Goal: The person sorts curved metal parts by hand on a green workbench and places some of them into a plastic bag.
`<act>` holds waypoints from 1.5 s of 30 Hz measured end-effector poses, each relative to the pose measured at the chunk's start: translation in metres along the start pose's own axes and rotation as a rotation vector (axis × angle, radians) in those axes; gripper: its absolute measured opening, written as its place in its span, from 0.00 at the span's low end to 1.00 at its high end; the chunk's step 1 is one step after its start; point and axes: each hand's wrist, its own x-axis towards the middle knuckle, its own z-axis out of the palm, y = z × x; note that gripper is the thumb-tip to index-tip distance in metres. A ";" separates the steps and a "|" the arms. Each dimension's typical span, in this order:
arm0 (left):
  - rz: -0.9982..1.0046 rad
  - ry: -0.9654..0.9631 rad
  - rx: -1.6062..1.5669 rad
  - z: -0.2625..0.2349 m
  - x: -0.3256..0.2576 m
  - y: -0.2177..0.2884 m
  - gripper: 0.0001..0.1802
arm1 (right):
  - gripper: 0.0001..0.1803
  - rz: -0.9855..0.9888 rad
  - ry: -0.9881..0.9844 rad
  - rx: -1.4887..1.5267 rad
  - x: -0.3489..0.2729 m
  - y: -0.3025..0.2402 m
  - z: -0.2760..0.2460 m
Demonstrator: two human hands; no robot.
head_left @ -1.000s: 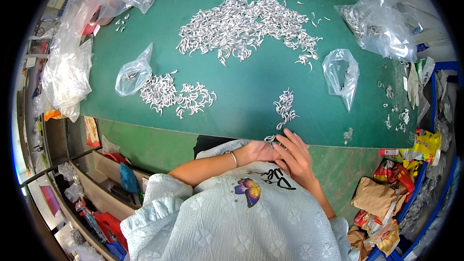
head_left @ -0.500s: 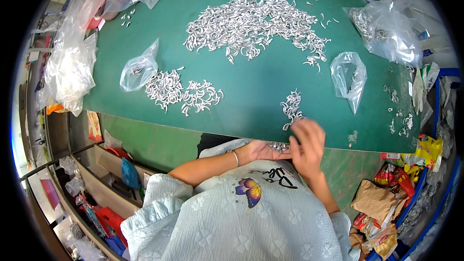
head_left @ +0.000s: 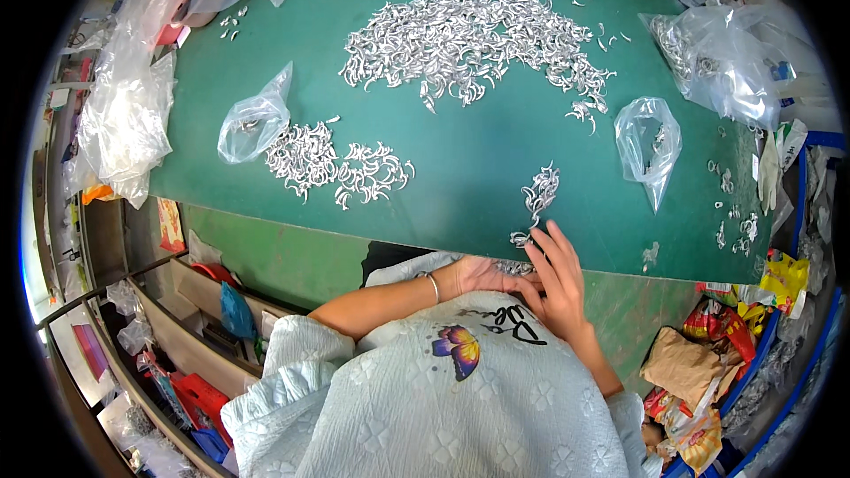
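Note:
My left hand lies cupped, palm up, at the near edge of the green table, with several small silvery metal hooks resting in it. My right hand sits just to its right, fingers spread over the table edge and touching the hooks in the left palm. A small heap of the same hooks lies just beyond my right fingertips. A large spread of hooks covers the far middle of the table. Another pile lies at the left.
Clear plastic bags lie on the table: one at the left pile, one at the right, big ones at the far right and left edge. Snack wrappers and paper fill a bin at my right. Shelves with clutter stand at the lower left.
My right hand swept across the table edge toward the small heap and back to the left palm. The head view has shifted slightly.

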 end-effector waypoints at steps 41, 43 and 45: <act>0.013 0.292 0.225 0.011 -0.001 0.001 0.30 | 0.26 0.033 -0.144 -0.144 0.016 0.008 0.004; 0.000 0.255 0.197 -0.013 -0.001 0.002 0.30 | 0.27 0.024 -0.212 -0.193 0.021 0.007 0.007; -0.026 0.196 0.146 -0.028 -0.003 0.004 0.30 | 0.27 -0.008 -0.257 -0.168 0.012 0.011 0.005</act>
